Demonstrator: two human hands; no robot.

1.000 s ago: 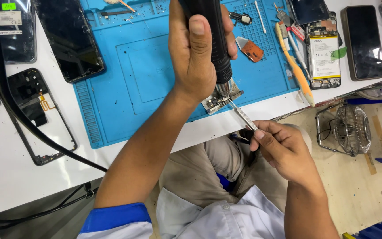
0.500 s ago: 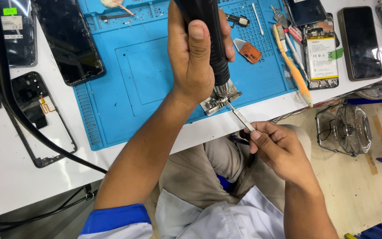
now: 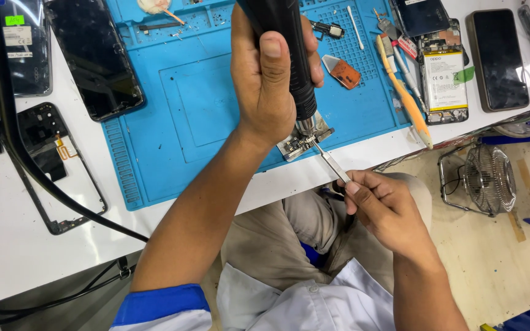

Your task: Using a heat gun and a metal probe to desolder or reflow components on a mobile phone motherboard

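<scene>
Circuit board (image 3: 302, 144), small and silvery, lies near the front edge of the blue work mat (image 3: 185, 110), close to the person so both hands can reach it. Left hand (image 3: 271, 79) is wrapped tight around a black hot-air tool (image 3: 286, 49), pointing its metal tip straight down at the board. Right hand (image 3: 384, 211) pinches thin tweezers (image 3: 329, 162) whose tips touch the board, likely to keep it steady. An opened phone (image 3: 443, 76) and a yellow-handled tool (image 3: 403, 98) lie further right, out of the way.
</scene>
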